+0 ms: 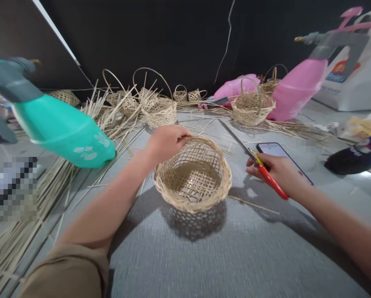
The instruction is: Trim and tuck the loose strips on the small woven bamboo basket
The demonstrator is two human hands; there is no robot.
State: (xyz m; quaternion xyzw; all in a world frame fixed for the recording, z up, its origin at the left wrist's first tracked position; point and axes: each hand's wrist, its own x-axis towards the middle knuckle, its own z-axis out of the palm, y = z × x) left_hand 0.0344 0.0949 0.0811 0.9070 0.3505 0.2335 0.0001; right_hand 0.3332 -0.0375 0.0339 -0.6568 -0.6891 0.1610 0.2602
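Observation:
A round woven basket (193,203) made of pale strips is tilted so that its open mouth faces me. My left hand (167,142) is closed on its far left rim, with the fingertips partly hidden. In my right hand (277,171) is a pair of scissors (269,180) with red and yellow handles. Their long blades point up and left, apart from the basket. Just right of the basket, a thin loose strip (254,204) lies on the grey table (185,265).
At the left lie a teal spray bottle (64,132) and long strips (27,231). Small handled baskets (159,111) line the back. A phone (285,155), a pink spray bottle (300,87), a dark bottle (353,157) and a white bag (337,91) are on the right.

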